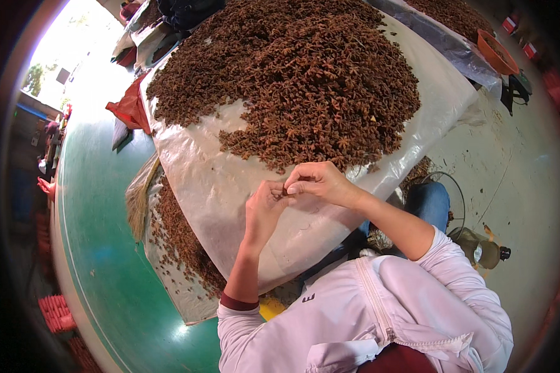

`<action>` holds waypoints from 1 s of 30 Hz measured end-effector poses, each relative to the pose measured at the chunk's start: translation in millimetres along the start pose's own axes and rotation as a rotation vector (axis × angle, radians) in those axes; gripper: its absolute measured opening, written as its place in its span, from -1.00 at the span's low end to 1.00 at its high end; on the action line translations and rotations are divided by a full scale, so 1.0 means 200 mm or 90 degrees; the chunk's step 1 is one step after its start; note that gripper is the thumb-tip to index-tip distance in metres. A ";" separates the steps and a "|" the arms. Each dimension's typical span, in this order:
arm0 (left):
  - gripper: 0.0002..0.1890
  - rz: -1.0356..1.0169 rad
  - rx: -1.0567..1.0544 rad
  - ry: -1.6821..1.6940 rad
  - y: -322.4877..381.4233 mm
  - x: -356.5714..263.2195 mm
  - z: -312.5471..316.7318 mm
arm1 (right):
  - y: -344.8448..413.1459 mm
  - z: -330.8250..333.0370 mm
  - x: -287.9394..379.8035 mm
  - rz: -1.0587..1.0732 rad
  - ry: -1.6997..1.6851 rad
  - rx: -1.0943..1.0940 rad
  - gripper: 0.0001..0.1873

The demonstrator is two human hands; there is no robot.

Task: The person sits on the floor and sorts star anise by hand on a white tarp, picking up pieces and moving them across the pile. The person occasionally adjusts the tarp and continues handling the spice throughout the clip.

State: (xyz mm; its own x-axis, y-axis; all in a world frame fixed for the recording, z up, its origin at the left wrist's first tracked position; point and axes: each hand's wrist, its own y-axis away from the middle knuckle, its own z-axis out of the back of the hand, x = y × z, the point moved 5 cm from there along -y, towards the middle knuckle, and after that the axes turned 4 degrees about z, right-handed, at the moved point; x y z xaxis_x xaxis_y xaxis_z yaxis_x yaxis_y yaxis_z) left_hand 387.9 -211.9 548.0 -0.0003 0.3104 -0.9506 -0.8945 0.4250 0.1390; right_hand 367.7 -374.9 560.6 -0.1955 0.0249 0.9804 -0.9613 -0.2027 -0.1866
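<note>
Both hands meet above the near part of a table covered in pale plastic sheeting (214,186). My left hand (264,210) and my right hand (321,183) pinch a small dark brown piece (284,191) between their fingertips. It looks like star anise, but the fingers hide most of it. Just beyond my hands, a large heap of dried star anise (317,93) spreads over the sheet. Its near edge lies close to the knuckles of my right hand.
Below the table's left side, more star anise (182,228) lies on a floor sheet beside a straw broom (139,205). A red bag (133,105) hangs at the left edge. An orange basin (497,52) stands far right. A clear plastic bottle (480,249) lies on the floor at right.
</note>
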 end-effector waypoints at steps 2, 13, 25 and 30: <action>-0.74 -0.068 -0.006 0.064 0.06 -0.01 -0.02 | 0.04 -0.01 -0.01 -0.043 -0.194 0.025 -0.80; -0.81 -0.268 0.071 -0.133 0.17 -0.18 0.12 | 0.34 0.06 0.16 -0.013 0.226 0.300 -0.77; -0.73 -0.236 -0.053 -0.430 -0.28 0.15 0.19 | -0.07 -0.19 -0.21 0.189 0.719 -0.071 -0.33; -0.68 -0.210 0.004 -0.461 0.02 0.26 0.40 | 0.10 -0.22 -0.13 0.271 0.624 0.273 -0.50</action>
State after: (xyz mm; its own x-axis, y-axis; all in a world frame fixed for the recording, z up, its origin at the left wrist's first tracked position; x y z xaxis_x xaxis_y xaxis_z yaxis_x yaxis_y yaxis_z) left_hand 419.8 -124.9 521.1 0.5571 0.6420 -0.5268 -0.7951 0.5954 -0.1152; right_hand 344.9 -336.8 527.8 -0.7360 0.5871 0.3372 -0.6729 -0.6889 -0.2694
